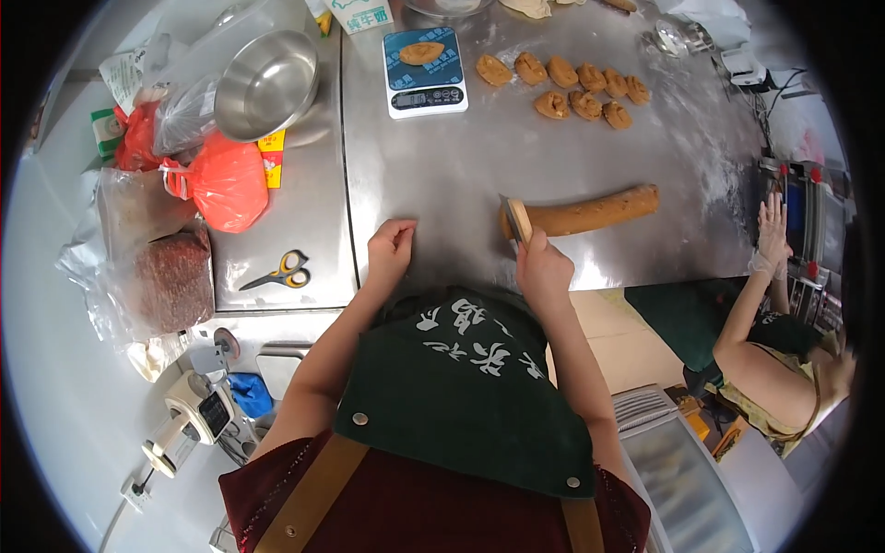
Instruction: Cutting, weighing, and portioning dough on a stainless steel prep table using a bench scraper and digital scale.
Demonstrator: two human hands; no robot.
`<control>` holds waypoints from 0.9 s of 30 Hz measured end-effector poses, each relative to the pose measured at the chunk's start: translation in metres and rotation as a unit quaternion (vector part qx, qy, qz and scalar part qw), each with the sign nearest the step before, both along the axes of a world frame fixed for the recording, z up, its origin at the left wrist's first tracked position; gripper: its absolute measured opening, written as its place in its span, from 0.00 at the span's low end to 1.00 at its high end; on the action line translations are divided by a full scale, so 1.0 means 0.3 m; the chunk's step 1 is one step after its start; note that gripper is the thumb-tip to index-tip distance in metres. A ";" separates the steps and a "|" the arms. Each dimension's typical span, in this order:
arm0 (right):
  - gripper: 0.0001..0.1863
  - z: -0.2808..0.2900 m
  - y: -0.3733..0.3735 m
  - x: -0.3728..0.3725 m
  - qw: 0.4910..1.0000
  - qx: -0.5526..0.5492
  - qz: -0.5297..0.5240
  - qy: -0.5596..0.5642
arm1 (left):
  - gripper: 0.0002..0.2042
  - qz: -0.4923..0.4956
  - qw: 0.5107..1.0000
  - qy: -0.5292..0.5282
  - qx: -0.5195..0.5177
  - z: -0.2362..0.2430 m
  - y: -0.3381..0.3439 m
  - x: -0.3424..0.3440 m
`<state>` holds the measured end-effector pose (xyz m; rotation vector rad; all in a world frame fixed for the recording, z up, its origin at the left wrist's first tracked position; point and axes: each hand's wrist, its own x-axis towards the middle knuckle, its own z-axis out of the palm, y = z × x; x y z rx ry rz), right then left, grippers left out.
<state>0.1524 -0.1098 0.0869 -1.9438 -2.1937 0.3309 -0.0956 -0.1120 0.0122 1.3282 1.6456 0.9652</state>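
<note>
My right hand (544, 267) grips the wooden handle of a dough scraper (520, 222). The scraper's blade stands at the left end of a long brown dough log (595, 212) on the steel table. To the left, my left hand (391, 247) rests by the table's near edge with its fingers curled in and nothing visible in them. Farther back, a digital kitchen scale (426, 97) carries one dough piece (421, 53) on its blue top. Right of the scale, several cut dough pieces (586, 104) lie in two rough rows.
On the left stand a steel bowl (267, 86), a red plastic bag (230, 180), a clear bag of brown-red contents (173, 283) and scissors (280, 272). Flour dusts the table (714, 166) at right. A co-worker with gloved hands (772, 230) is at the right edge.
</note>
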 end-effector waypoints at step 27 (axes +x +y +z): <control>0.13 0.079 -0.020 0.139 0.969 0.016 -0.142 0.203 | 0.23 -0.011 0.976 0.213 -0.045 0.023 0.078 0.261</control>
